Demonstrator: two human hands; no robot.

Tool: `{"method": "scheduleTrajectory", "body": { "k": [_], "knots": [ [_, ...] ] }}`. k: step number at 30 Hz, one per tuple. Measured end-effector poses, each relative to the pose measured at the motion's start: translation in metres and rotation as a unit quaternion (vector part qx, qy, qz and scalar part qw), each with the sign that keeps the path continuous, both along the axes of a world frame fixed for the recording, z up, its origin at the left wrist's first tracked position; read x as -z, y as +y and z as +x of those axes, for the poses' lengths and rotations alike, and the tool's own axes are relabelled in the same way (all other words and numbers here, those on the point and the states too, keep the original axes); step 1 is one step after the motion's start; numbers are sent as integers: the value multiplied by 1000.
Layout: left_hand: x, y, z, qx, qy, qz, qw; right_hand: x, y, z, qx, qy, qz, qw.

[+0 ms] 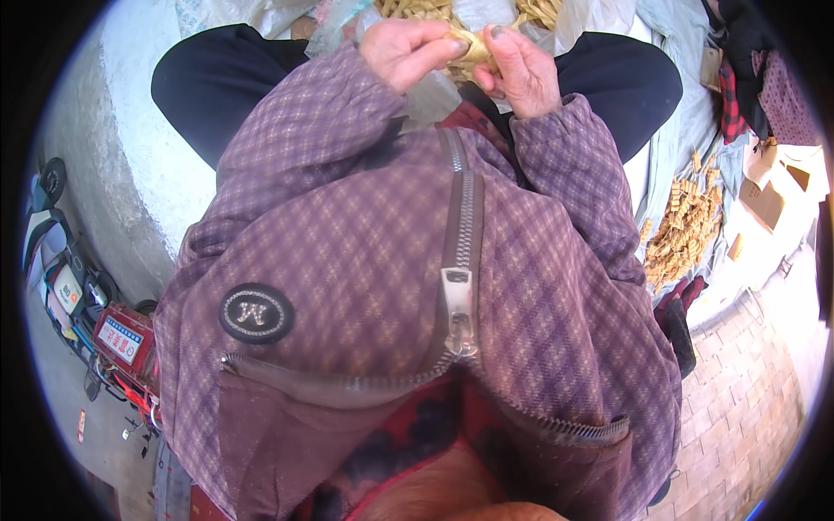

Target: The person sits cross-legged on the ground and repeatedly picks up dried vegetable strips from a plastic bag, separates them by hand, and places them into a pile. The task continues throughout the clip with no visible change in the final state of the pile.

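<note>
My left hand (404, 54) and my right hand (526, 76) meet at the top of the view, above my lap. Between them they pinch a pale yellow, folded strip (475, 49), fibrous or leaf-like; I cannot tell its exact material. The left thumb and fingers close on its left end. On its right side, the right thumb presses against it with the fingers curled. Just beyond the hands are loose pale yellow strips (415, 9), cut off by the upper edge.
Translucent plastic sheeting (599, 19) surrounds the strips. Small tan bundles (686, 221) are heaped at my right on pale sheeting, beside an open cardboard box (764, 204) and dark cloth (786, 100). My bent knees flank the hands. A red vehicle (130, 339) stands lower left.
</note>
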State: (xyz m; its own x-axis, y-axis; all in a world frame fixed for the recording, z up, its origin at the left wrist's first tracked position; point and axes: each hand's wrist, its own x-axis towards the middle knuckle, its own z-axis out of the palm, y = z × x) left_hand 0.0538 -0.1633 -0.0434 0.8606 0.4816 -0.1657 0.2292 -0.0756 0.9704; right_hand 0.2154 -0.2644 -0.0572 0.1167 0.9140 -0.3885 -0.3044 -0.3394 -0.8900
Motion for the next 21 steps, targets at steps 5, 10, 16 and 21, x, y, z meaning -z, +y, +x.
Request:
{"method": "scheduleTrajectory", "body": {
  "k": [5,10,16,21],
  "knots": [
    [4,3,-8,-120,-84,-419,896,-20,-17,10,-40,-108,49,992],
    [8,-5,-14,-72,-138,-443,883,-25,-33,12,-24,-194,101,976],
    [8,-22,-2,-114,-61,-343,930,-13,-28,5,-18,-134,87,987],
    [18,-16,1,-99,-66,-292,949,-16,-25,-5,-49,-200,63,976]
  ]
}}
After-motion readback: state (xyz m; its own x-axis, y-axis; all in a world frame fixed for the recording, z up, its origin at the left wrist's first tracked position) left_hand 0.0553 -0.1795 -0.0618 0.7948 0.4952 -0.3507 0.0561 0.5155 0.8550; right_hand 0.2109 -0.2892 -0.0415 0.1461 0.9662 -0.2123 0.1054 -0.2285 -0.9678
